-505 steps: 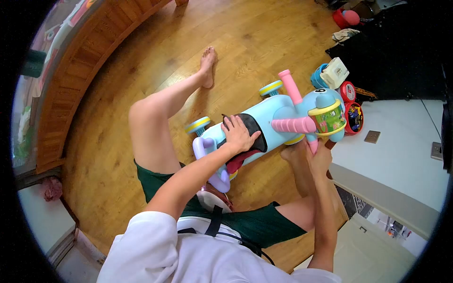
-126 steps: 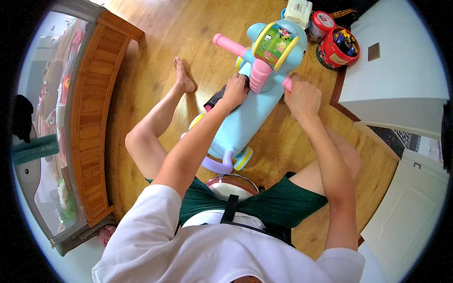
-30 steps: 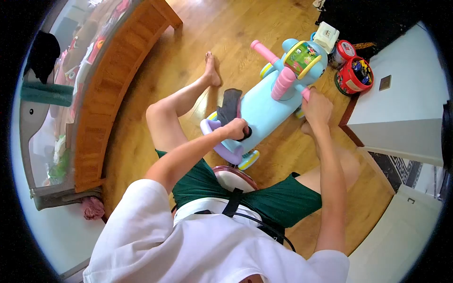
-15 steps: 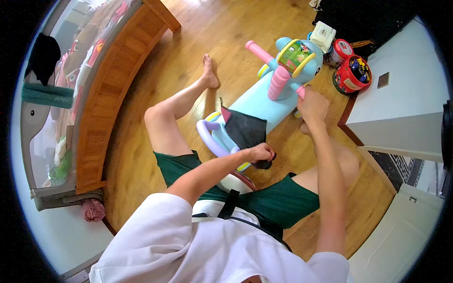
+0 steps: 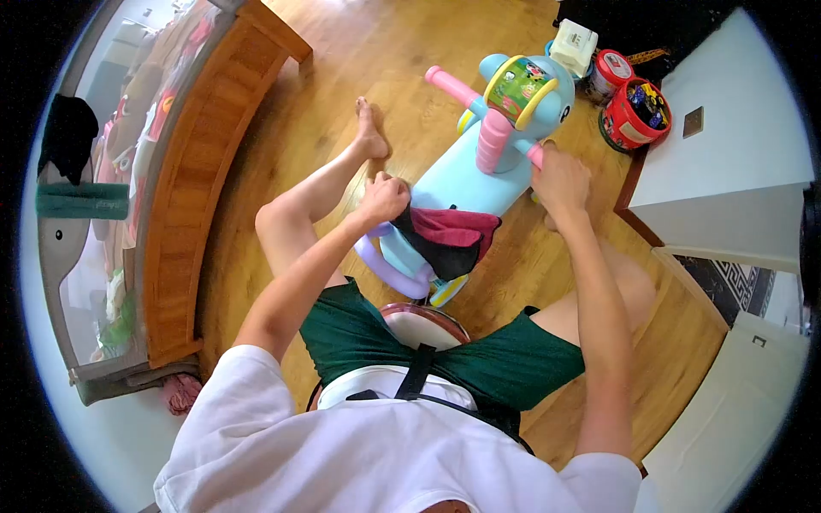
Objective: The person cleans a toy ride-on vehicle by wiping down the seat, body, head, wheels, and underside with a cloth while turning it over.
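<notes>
A light blue ride-on toy (image 5: 453, 175) with pink handlebars stands on the floor between my legs. My right hand (image 5: 562, 181) is closed around its right-hand pink handle (image 5: 533, 152). A black and dark red cloth (image 5: 453, 232) lies draped over the rear of the seat, its red side partly folded up to view. My left hand (image 5: 383, 198) pinches this cloth at its left corner, just above the purple backrest (image 5: 376, 261). Part of the backrest is hidden by the hand and the cloth.
Beyond the toy's front are a white packet (image 5: 573, 47), a lidded tub (image 5: 609, 70) and a red bucket (image 5: 634, 115) of small items. A wooden bed side (image 5: 205, 171) stands at left, a white wall (image 5: 727, 128) at right. I sit on a round stool (image 5: 423, 323).
My left hand has moved left and forward with the cloth's edge, from the right of the seat to its left. The cloth's dark red side now shows. My right hand stays on the handle.
</notes>
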The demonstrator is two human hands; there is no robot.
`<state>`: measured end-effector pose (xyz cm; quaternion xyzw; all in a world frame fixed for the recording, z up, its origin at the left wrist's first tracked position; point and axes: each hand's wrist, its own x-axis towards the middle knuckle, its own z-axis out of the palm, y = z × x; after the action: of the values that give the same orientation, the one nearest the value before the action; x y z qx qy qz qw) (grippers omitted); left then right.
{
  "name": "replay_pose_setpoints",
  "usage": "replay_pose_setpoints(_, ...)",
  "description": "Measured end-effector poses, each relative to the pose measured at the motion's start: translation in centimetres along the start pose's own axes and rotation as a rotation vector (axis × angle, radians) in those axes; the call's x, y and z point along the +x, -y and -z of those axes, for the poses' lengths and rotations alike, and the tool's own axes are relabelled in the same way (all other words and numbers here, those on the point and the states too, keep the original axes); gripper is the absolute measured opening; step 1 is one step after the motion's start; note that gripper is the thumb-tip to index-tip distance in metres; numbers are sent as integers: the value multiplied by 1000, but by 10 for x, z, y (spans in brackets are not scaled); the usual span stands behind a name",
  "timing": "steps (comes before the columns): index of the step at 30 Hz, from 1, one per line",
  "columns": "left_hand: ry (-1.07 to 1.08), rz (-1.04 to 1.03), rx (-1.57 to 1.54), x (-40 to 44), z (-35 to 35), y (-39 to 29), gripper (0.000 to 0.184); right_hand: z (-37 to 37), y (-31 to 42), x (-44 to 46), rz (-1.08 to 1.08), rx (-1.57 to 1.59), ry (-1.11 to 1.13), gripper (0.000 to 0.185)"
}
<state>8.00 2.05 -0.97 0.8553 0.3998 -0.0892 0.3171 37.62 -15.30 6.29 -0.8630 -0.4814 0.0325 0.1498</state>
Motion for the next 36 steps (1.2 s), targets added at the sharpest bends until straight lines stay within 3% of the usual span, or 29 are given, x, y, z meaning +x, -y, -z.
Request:
replay_pose_setpoints(2, -289, -139, 408, -21, -21, -3, 51, -2, -1, 1, 2, -11, 23, 18)
replay_pose_setpoints(4, 209, 81, 247, -23, -14, -39, 99, -2, 0, 1, -6, -25, 48, 18)
replay_pose_setpoints(7, 299, 157, 542, -25, -54, -44, 130, 2, 3, 2, -29, -41, 71, 19)
replay_pose_setpoints(8, 189, 184, 588, -25, -83, -26, 124, 1, 3, 2, -33, -44, 72, 19)
replay_pose_setpoints(12, 232, 186, 806, -40, -109, -42, 79, -3, 0, 2, -14, -55, 61, 19)
replay_pose_setpoints(13, 8, 133, 877, -53, -113, -51, 54, -2, 1, 2, -9, -56, 55, 19)
replay_pose_setpoints(16, 210, 95, 638, -58, -94, -78, 36, 0, 0, 2, 14, -69, 27, 19)
replay_pose_setpoints(17, 68, 71, 565, -63, -107, -73, 27, -1, -1, 1, 29, -73, 16, 19)
replay_pose_setpoints(24, 230, -73, 357, -56, -103, -78, 25, -4, -2, 2, 25, -76, 28, 21)
replay_pose_setpoints(28, 232, -39, 50, -54, -85, -80, 35, 1, 0, 4, 13, -85, 46, 22)
replay_pose_setpoints(32, 441, 125, -677, -34, -92, -35, 47, -2, -4, 2, 13, -53, 27, 19)
replay_pose_setpoints(34, 450, 214, -790, -43, -25, -57, 50, -5, -5, 1, 15, -28, 11, 17)
replay_pose_setpoints(36, 468, 205, -554, -29, -1, -33, 56, -4, -5, 1, 20, -24, 7, 17)
